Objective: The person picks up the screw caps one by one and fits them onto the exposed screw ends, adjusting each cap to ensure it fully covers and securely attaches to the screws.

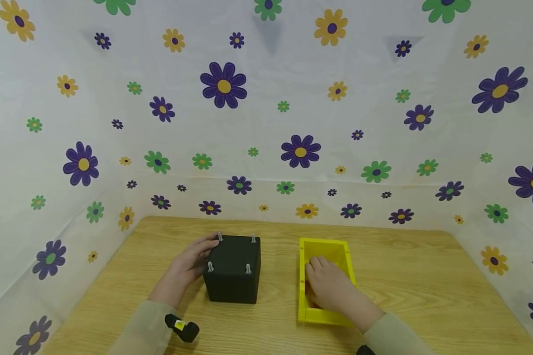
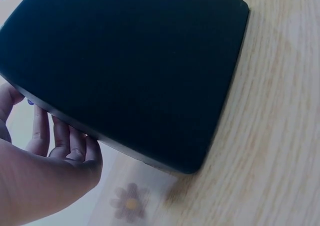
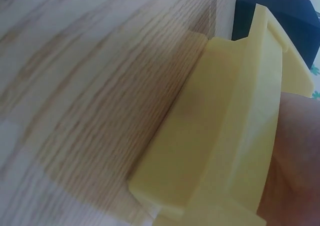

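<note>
A black box (image 1: 232,268) stands on the table with an upright, screw-like silver peg (image 1: 253,238) at each corner of its top. My left hand (image 1: 191,261) rests against its left side, fingers reaching toward the far left corner. In the left wrist view, the fingertips touch the edge of the box (image 2: 130,70). To the right is a yellow bin (image 1: 324,242). My right hand (image 1: 330,286) reaches down into it, fingers bent and their tips hidden. Something reddish-orange (image 1: 309,291) shows beside that hand. The right wrist view has the bin wall (image 3: 185,136) in front of the hand.
The wooden table (image 1: 408,276) ends at a white cloth (image 1: 266,123) printed with flowers, which hangs at the back and both sides. A strip of table separates box and bin. A small black device (image 1: 183,328) sits at the left sleeve.
</note>
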Motion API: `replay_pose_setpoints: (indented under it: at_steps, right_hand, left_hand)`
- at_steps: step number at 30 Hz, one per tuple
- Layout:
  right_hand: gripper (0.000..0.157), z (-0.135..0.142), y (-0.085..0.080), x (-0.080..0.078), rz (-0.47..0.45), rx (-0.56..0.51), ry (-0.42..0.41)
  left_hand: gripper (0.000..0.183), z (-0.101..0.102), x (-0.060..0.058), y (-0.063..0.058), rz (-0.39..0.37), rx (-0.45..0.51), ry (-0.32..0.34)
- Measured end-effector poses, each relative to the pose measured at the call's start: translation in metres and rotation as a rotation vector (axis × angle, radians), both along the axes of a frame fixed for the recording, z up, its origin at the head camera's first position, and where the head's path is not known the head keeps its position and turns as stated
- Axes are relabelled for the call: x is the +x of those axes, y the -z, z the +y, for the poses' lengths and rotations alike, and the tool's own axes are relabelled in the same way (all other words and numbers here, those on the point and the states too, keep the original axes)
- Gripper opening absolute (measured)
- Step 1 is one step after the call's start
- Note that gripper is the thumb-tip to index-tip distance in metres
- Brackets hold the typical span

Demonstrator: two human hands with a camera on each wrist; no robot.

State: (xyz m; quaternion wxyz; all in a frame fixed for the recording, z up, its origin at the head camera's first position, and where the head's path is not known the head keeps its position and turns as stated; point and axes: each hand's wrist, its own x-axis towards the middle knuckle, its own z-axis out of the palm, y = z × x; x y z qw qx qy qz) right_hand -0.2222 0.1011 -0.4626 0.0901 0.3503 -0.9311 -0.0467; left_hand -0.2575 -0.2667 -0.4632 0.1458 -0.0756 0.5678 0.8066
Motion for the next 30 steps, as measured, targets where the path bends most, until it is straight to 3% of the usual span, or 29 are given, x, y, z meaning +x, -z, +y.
replay_pose_setpoints:
  at_steps: [12, 22, 30]
  right_hand:
    - [0.026, -0.0034, 0.0018, 0.0, -0.029, 0.008, 0.043]
    - [0.02, -0.0066, 0.0059, -0.0006, -0.048, 0.029, 0.084]
    - [0.02, -0.0088, 0.0055, -0.0006, -0.069, 0.029, 0.111]
  left_hand:
    - [0.027, -0.0013, -0.0009, 0.0, 0.001, 0.0, 0.011]
    - [0.058, -0.0016, -0.0003, 0.0012, 0.01, -0.011, 0.015]
    - [0.064, -0.0001, -0.0007, 0.0013, 0.018, -0.014, 0.011]
